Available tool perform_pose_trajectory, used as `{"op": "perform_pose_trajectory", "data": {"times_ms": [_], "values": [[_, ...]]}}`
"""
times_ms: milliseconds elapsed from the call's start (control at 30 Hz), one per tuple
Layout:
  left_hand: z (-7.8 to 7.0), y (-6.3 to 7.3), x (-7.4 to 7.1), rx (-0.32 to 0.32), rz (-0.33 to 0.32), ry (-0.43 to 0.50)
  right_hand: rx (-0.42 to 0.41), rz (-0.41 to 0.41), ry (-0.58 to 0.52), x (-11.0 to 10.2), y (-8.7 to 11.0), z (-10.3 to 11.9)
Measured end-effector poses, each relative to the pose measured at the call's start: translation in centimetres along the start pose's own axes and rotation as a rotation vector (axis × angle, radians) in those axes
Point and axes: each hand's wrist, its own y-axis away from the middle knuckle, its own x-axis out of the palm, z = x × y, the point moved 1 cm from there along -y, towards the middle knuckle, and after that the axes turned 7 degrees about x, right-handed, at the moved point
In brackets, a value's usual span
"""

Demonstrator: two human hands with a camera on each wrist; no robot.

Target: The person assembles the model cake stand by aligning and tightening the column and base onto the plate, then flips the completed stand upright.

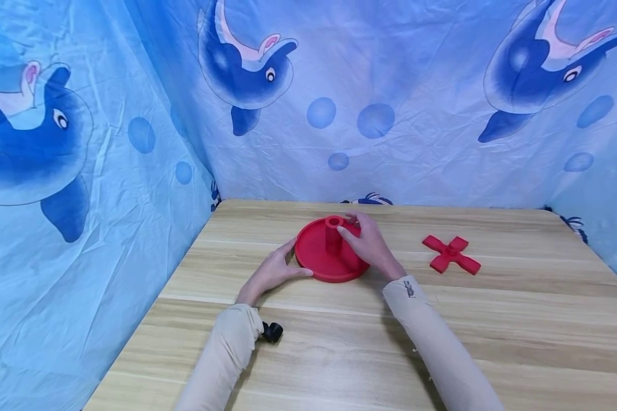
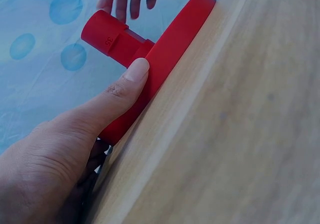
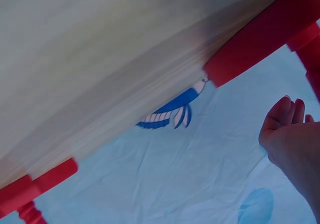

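Observation:
A round red tray-like base (image 1: 319, 268) with a raised rim lies on the table. From its middle rises a red hollow post (image 1: 333, 238), marked "35" in the left wrist view. My left hand (image 1: 272, 271) holds the base's near left edge, thumb against the rim's side (image 2: 170, 44) and the other fingers farther round, partly hidden. Over the base's right side is my right hand (image 1: 365, 240), thumb close to the post's top. In the right wrist view that hand (image 3: 292, 136) has loosely bent fingers and stands apart from the post.
A red cross-shaped piece (image 1: 451, 254) lies on the table to the right; a threaded stud (image 3: 31, 213) sticks up from it. The wooden table (image 1: 493, 325) meets blue dolphin-printed cloth (image 1: 416, 171) at the back and sides. A small black object (image 1: 273, 332) sits by my left cuff.

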Motion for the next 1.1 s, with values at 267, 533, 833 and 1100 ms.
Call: {"op": "perform_pose_trajectory", "data": {"times_ms": [267, 533, 833, 1100], "values": [[0.0, -0.1, 0.0, 0.006, -0.006, -0.009, 0.002, 0.012, 0.058, -2.4, 0.7, -1.6], [0.0, -0.1, 0.1, 0.014, 0.001, 0.009, 0.012, 0.004, 0.11, -4.8, 1.3, -3.0], [0.2, 0.0, -0.1, -0.001, 0.004, 0.013, -0.043, -0.019, 0.141, -6.4, 1.9, -4.3], [0.1, -0.1, 0.0, 0.003, 0.005, 0.007, -0.015, -0.026, 0.185, -7.6, 2.7, -4.9]]}}
